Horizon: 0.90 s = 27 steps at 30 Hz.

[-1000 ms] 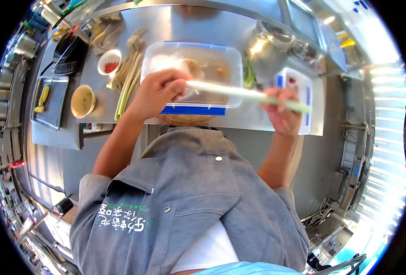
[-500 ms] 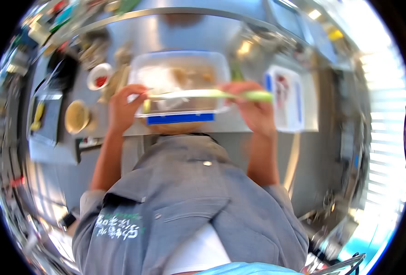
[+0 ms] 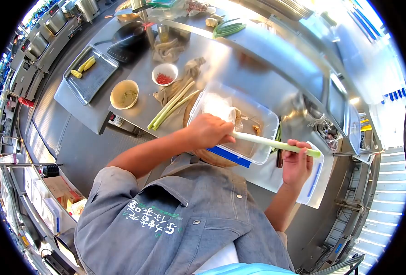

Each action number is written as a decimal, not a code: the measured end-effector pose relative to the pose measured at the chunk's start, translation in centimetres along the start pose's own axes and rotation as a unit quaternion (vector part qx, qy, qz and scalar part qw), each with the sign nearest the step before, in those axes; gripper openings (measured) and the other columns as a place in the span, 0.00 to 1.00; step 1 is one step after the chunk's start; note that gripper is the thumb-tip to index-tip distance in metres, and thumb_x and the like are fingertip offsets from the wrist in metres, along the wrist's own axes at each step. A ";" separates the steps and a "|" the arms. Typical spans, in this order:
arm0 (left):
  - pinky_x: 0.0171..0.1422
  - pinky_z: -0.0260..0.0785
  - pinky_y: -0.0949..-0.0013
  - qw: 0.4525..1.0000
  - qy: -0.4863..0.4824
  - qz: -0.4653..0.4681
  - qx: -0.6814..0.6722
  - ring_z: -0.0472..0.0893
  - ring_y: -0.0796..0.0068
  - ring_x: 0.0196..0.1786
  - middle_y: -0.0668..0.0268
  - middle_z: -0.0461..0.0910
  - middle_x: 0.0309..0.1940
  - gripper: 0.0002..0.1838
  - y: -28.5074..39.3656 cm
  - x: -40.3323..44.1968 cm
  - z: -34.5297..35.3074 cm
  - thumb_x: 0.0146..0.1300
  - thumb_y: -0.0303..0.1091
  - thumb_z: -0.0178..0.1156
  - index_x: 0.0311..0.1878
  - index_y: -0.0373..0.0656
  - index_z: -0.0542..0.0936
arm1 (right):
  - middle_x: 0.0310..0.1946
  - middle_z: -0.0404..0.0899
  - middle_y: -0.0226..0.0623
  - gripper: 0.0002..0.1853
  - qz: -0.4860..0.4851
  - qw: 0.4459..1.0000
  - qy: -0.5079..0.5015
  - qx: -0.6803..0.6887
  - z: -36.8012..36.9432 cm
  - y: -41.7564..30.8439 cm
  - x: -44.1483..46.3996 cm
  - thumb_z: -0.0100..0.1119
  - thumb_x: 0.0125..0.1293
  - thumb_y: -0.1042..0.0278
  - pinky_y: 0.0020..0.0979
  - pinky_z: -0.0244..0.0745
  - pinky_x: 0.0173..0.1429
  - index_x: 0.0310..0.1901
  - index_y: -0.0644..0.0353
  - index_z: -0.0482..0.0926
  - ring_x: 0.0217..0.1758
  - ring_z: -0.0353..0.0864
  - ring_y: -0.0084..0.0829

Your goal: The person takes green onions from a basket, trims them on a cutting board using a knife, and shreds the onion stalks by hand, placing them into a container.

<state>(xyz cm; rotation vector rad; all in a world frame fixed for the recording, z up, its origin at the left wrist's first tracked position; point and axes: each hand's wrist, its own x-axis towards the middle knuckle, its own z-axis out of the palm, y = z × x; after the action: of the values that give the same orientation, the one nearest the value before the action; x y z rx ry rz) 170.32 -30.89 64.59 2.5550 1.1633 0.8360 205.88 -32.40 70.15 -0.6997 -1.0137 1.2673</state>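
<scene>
A long green onion (image 3: 269,143) stretches between my two hands, slanting down to the right over a clear plastic box (image 3: 271,120). My left hand (image 3: 212,129) is closed around its white end, above the box's near left part. Near the pale green end, the fingers of my right hand (image 3: 298,164) grip the stalk, just right of the box. Inside the box lie a white clump (image 3: 217,105) and some small brownish scraps (image 3: 256,129). More green onion stalks (image 3: 173,106) rest on the steel table left of the box.
A round wooden board (image 3: 217,158) shows under the box. Leftward stand a bowl of red pieces (image 3: 164,75), a beige bowl (image 3: 124,94) and a metal tray (image 3: 90,75) with yellow pieces. A second plastic container (image 3: 310,181) is at the right. Crumpled cloths (image 3: 168,50) lie behind.
The view has swung round, so the table appears tilted. The green onion, level before, now slants down to the right. My left hand has gone from a fingertip hold to a closed grip.
</scene>
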 end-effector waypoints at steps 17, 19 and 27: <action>0.81 0.63 0.55 0.861 -0.064 -0.372 0.340 0.70 0.49 0.79 0.48 0.75 0.75 0.32 -28.6 30.2 -2.3 0.77 0.44 0.58 0.76 0.34 0.71 | 0.46 0.87 0.46 0.15 0.066 0.940 0.327 0.065 -5.0 2.8 -7.7 0.54 0.84 0.56 0.31 0.73 0.40 0.49 0.59 0.81 0.34 0.78 0.29; 0.78 0.67 0.57 0.845 -0.080 -0.416 0.327 0.73 0.55 0.77 0.57 0.79 0.72 0.36 -29.3 31.0 -1.7 0.67 0.41 0.71 0.74 0.35 0.75 | 0.45 0.87 0.46 0.15 0.075 0.941 0.322 0.075 -5.0 3.1 -8.4 0.55 0.84 0.55 0.32 0.73 0.39 0.49 0.59 0.81 0.35 0.78 0.30; 0.59 0.82 0.60 0.911 0.037 -0.285 0.296 0.86 0.61 0.59 0.57 0.84 0.56 0.16 -32.5 29.4 0.3 0.78 0.36 0.56 0.59 0.35 0.79 | 0.47 0.87 0.47 0.15 0.073 0.949 0.276 0.134 -4.7 3.6 -7.8 0.54 0.84 0.55 0.33 0.72 0.40 0.51 0.59 0.81 0.35 0.77 0.30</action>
<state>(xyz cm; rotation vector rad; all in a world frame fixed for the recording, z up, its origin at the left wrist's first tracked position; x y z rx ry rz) 165.73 12.65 63.09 2.3360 2.3222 0.4792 208.61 -38.77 63.30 -0.8613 -0.3298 1.2073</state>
